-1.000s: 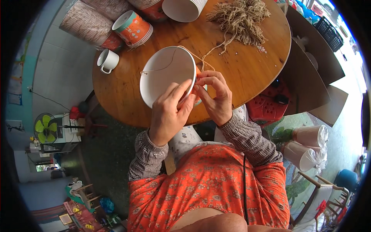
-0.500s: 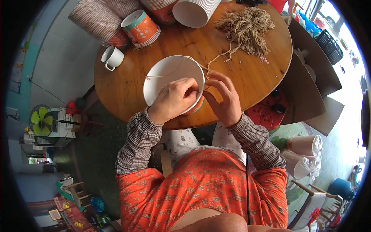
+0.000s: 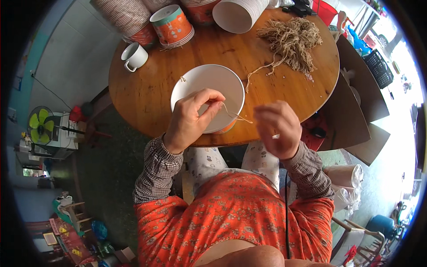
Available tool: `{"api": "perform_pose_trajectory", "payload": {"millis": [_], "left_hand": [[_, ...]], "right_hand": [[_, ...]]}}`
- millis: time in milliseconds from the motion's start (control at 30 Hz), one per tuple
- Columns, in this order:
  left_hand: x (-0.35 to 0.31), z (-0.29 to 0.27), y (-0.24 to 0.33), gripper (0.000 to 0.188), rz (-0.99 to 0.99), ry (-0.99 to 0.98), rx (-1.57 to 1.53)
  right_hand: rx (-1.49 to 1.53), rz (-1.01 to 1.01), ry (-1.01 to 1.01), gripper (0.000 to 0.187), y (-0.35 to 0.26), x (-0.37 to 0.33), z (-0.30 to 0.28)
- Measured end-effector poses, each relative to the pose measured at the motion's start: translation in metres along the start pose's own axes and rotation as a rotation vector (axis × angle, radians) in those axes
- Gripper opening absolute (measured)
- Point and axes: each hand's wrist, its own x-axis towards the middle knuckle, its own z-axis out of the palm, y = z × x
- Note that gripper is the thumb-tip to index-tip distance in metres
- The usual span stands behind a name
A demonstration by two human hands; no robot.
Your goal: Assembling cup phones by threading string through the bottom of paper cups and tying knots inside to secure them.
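A large paper bucket (image 3: pixel 184 91), white inside and orange outside, sits tilted toward me at the table's near edge. My left hand (image 3: pixel 192 116) is over its mouth, with thumb and forefinger pinching a thin beige string (image 3: pixel 232 113). That string crosses the bucket's right rim, and its loose end hangs just outside. A small string knot (image 3: pixel 183 79) shows at the far left of the rim. My right hand (image 3: pixel 279 129) is raised to the right of the bucket, apart from it. Motion smears its fingers, so whether they hold anything is unclear.
A tangled heap of beige strings (image 3: pixel 291 42) lies at the back right, one strand trailing toward the bucket. Stacked paper buckets (image 3: pixel 172 27) line the table's far side. A white mug (image 3: pixel 134 56) stands at the left. Cardboard sheets (image 3: pixel 360 100) lean beyond the right edge.
My right hand has moved away from the bucket's rim, to the right and toward me. The left hand has lifted slightly from the rim, with string now showing between its fingertips.
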Motion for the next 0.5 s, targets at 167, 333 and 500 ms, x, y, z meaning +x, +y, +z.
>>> {"api": "perform_pose_trajectory", "payload": {"millis": [167,333,500], "left_hand": [[-0.013,0.002,0.001,0.014,0.135,0.165,0.118],[-0.033,0.018,0.012,0.013,0.092,0.284,0.178],[-0.045,0.029,-0.017,0.014,0.06,0.427,0.177]], "right_hand": [[0.442,0.543,-0.2,0.021,0.012,0.031,0.013],[0.08,0.026,-0.476,0.018,0.041,0.041,0.017],[0.096,-0.004,-0.561,0.018,0.025,0.032,0.009]]}}
